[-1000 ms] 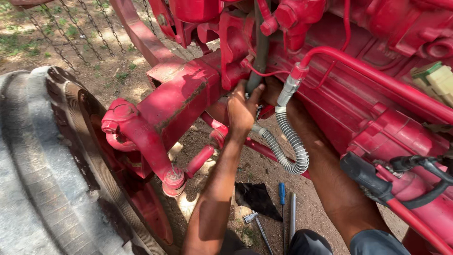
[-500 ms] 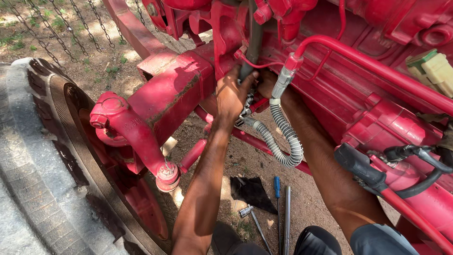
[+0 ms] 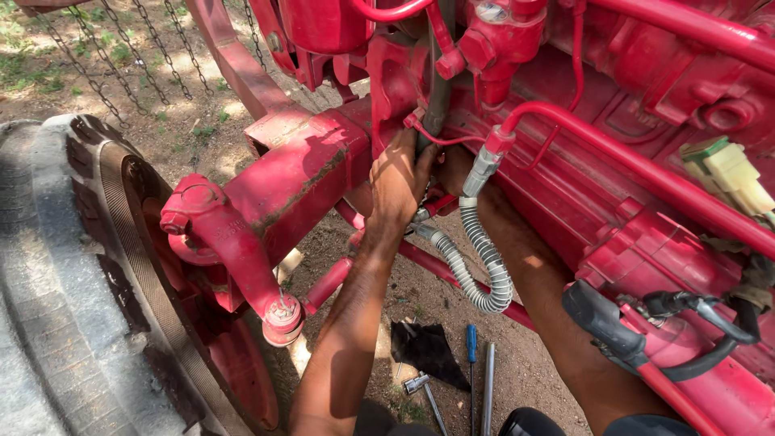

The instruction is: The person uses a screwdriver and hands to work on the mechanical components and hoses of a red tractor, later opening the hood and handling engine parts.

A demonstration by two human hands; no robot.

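Observation:
My left hand (image 3: 398,179) reaches up under a red tractor. Its fingers curl around the lower end of a dark upright pipe (image 3: 438,90), beside the axle beam (image 3: 303,173). A grey corrugated hose (image 3: 476,270) loops down just right of that hand and ends in a metal fitting (image 3: 483,168) on a red tube. My right forearm (image 3: 529,270) runs up behind the hose. Its hand is hidden behind the hose and the left hand.
A big worn tyre (image 3: 56,291) and red wheel hub (image 3: 214,222) fill the left. On the dirt below lie a black rag (image 3: 426,349), a blue-handled screwdriver (image 3: 471,343) and metal tools (image 3: 488,387). Black cables (image 3: 686,311) and a cream connector (image 3: 731,173) sit at the right. Chains (image 3: 121,48) hang at the top left.
The view has drifted and tilted a little. My left hand stays at the pipe's lower end, its fingers now higher on it. The right forearm has not moved.

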